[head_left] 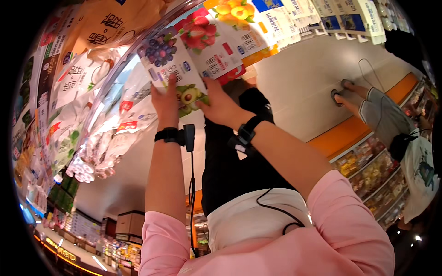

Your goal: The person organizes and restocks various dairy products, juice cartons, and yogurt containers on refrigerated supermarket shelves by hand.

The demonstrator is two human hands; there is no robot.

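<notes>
A white pack with a blueberry picture [159, 51] lies at the upper middle, along the display's edge. At its near end is a panel with a halved avocado [189, 97]; I cannot tell if this is the same pack or a second one. My left hand [165, 97] grips its left side, thumb on the front face. My right hand [222, 104] holds the right side by the avocado picture, its fingers partly hidden. Touching on the right is a white pack with strawberries [200, 33], and beyond it one with yellow fruit [235, 11]. Both wrists wear black straps.
A curved clear display edge [107, 87] runs along the left, with bagged goods [76, 76] behind it. More white packs [350, 18] line the upper right. A person in grey shorts [384, 117] stands on the pale floor [294, 87] beside shelves [375, 172]. A black cable [190, 184] hangs from my left wrist.
</notes>
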